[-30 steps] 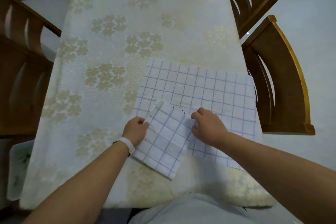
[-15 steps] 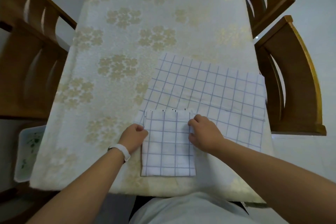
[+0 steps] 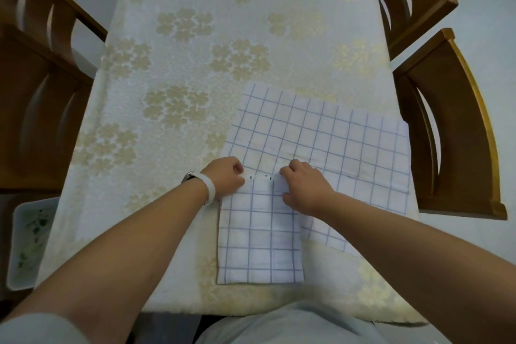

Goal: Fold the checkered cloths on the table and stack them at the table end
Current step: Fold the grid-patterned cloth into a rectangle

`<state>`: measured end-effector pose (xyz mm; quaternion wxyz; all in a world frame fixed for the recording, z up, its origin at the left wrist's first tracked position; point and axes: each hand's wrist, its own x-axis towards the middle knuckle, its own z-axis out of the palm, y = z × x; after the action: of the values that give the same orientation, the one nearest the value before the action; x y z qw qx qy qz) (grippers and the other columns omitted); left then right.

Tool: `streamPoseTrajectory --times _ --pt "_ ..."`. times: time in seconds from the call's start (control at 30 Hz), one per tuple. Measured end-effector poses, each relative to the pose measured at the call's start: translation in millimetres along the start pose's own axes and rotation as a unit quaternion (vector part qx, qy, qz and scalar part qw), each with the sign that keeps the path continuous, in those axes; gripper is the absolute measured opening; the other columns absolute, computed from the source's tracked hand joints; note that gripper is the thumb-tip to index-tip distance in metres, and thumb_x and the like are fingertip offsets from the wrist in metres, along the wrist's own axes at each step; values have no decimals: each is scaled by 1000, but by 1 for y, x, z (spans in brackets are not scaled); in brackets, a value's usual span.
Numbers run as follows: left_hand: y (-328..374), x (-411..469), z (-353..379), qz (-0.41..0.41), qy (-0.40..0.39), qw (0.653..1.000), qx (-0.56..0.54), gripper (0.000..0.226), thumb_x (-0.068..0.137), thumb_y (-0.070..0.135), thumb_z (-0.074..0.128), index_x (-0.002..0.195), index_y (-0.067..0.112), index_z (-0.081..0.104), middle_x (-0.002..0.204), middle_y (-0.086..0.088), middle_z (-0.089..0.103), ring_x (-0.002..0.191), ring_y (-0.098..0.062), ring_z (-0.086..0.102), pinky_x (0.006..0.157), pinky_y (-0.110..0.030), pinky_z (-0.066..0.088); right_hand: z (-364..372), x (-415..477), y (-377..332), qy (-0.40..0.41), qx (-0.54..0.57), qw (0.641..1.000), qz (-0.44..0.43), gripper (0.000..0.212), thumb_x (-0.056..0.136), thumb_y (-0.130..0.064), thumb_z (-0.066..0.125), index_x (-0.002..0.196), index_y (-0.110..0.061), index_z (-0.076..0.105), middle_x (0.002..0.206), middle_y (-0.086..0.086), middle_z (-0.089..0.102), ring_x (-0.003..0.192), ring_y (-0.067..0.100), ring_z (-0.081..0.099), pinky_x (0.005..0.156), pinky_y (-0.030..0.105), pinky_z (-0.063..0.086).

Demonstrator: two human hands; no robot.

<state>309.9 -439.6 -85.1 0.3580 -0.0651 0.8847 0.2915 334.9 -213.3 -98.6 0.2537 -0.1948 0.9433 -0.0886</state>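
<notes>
The left hand (image 3: 224, 179) and right hand (image 3: 305, 191) each pinch a far corner of the folded cloth (image 3: 259, 243) at the near edge of the table (image 3: 167, 148). The folding looks done. Next, I think, it goes to the far end.

No readable writing is showing anywhere. A few tiny dark marks are sitting along the far edge of the folded checkered cloth (image 3: 259, 232), too small to make out.

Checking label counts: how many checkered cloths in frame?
2. A folded cloth at the near edge of the table; a larger cloth spread flat, partly under it, toward the right. The far end is out of frame, so others may be hidden.
</notes>
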Motion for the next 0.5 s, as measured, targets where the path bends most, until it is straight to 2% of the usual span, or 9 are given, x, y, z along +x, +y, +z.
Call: streamPoseTrajectory --times 0.07,0.17,0.33,0.5 --pt "6 4 -2 21 -41 995 87 17 83 25 56 100 25 58 98 5 60 85 -16 60 77 -34 55 -3 7 -2 -7 -15 1000 -15 43 88 -34 57 125 -13 48 121 8 46 111 29 45 86 39 40" --pt "15 11 -2 57 -66 984 155 13 86 24 53 97 26 59 97 4 61 87 -16 59 78 -33 53 -6 16 -6 -5 -26 999 -37 44 88 -34 57 126 -13 48 120 8 47 109 28 45 85 38 40" --pt "18 14 -1 111 -70 977 168 7 90 23 52 91 26 58 92 5 60 85 -16 57 74 -30 48 -9 29 -11 -7 -17 998 -59 32 89 -28 52 118 -14 53 113 7 50 103 26 46 80 35 38" --pt "13 6 -4 148 -27 973 173 7 93 26 51 93 24 58 95 4 60 84 -16 55 73 -31 46 -16 30 -11 -33 22 998 -51 19 91 -21 45 104 -13 57 102 5 54 92 26 52 71 33 37"
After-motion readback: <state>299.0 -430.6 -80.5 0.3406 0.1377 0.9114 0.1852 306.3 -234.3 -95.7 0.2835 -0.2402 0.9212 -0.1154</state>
